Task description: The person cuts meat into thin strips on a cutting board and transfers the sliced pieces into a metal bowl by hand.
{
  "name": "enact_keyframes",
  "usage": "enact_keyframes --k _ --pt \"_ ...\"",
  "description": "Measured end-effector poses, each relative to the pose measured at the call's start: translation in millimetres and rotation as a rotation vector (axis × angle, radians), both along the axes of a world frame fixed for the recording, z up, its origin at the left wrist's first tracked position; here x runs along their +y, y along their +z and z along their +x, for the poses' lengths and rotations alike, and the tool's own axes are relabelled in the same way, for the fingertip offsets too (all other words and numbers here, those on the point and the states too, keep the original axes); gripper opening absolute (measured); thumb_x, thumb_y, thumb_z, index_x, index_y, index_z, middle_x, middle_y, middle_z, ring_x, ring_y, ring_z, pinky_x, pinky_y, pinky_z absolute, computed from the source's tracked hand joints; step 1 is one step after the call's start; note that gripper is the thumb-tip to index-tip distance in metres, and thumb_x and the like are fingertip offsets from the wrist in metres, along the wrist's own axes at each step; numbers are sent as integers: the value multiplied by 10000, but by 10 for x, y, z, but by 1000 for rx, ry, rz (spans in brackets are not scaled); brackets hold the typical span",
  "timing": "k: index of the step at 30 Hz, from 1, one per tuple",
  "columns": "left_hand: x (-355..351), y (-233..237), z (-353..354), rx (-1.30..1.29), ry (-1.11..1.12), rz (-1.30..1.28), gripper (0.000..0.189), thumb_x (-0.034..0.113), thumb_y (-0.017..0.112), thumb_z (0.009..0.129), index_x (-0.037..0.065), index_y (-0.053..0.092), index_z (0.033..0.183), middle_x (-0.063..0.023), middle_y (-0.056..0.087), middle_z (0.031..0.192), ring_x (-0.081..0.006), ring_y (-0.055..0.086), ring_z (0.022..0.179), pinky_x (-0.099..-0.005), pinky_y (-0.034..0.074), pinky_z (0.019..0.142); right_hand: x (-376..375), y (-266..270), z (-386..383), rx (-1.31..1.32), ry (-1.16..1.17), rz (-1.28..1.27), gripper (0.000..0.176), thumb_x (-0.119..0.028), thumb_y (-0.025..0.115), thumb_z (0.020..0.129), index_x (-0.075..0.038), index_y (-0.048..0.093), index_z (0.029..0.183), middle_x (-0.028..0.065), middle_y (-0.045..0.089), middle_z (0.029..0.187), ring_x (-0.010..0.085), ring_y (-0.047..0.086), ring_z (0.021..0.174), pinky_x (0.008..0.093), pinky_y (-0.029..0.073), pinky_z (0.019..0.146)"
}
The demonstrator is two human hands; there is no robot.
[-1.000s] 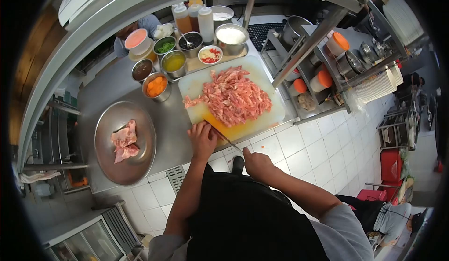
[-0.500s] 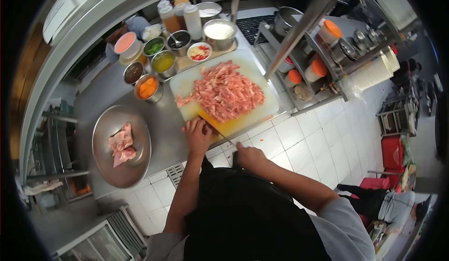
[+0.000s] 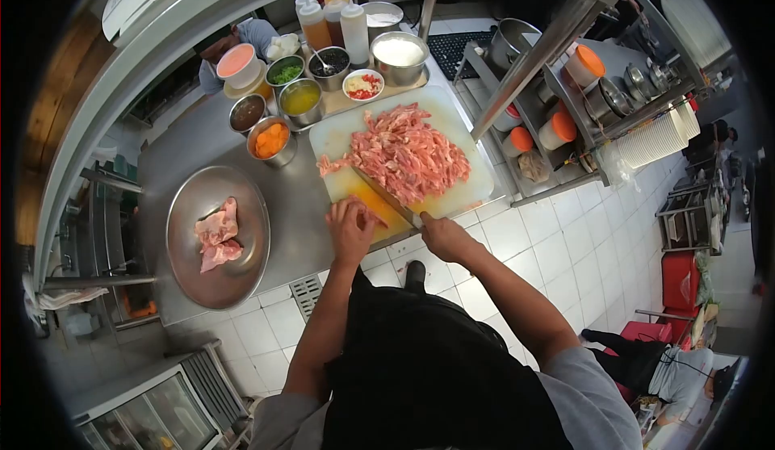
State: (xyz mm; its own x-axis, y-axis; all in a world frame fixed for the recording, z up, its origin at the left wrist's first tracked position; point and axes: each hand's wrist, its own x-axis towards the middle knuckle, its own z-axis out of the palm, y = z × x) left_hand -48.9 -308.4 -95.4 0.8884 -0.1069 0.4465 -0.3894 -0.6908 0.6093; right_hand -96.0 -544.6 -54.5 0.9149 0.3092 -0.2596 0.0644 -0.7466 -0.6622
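Observation:
A knife (image 3: 386,195) lies along the near edge of a heap of sliced raw meat (image 3: 408,155) on a white cutting board (image 3: 331,137). My right hand (image 3: 446,236) is closed round its handle at the board's near edge. Left of the blade, my left hand (image 3: 351,228) has its fingers bent over a piece of raw meat (image 3: 368,210) on the yellow-stained part of the board. Two larger pieces of raw meat (image 3: 218,228) lie in an oval metal bowl (image 3: 182,248) on the steel counter (image 3: 291,244).
Behind the board stand a metal bowl of white powder (image 3: 400,50), squeeze bottles (image 3: 353,34), small sauce containers and a bowl of orange pieces (image 3: 270,139). A steel post (image 3: 517,71) rises at the right. Other people are in the background, one at the lower right (image 3: 678,377).
The knife and my right hand have moved up and away from my left fingers, with the blade now beside the heap. A piece of meat shows under my left hand. The view has shifted slightly.

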Motion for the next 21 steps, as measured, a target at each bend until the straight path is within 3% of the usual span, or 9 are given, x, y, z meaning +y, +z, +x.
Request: enact_keyframes --k 2,7,12,21 --pt "-7 -14 12 0 4 -88 200 83 705 763 85 631 949 -72 626 1055 -308 575 1057 -466 396 934 3 269 -56 56 -56 -186 284 -170 527 952 12 501 1169 297 673 787 494 674 766 588 537 699" --pt "74 22 65 -32 6 -258 179 27 667 768 52 635 942 -103 626 1063 -324 583 1064 -430 424 948 309 370 -143 3 -46 -211 269 -155 517 934 4 506 1150 276 677 766 481 681 732 587 544 674" --pt "95 51 46 -20 -58 -23 175 46 682 759 50 631 927 -102 605 1002 -326 576 1012 -436 427 877 472 297 -114 -32 1 -213 267 -144 510 937 8 502 1157 266 685 774 462 693 737 566 556 667" --pt "55 34 118 -49 -72 45 156 73 706 747 60 635 886 -83 587 946 -315 567 953 -450 410 813 528 246 -269 25 -13 -297 257 -129 487 951 15 482 1163 258 698 782 445 710 753 554 567 673"
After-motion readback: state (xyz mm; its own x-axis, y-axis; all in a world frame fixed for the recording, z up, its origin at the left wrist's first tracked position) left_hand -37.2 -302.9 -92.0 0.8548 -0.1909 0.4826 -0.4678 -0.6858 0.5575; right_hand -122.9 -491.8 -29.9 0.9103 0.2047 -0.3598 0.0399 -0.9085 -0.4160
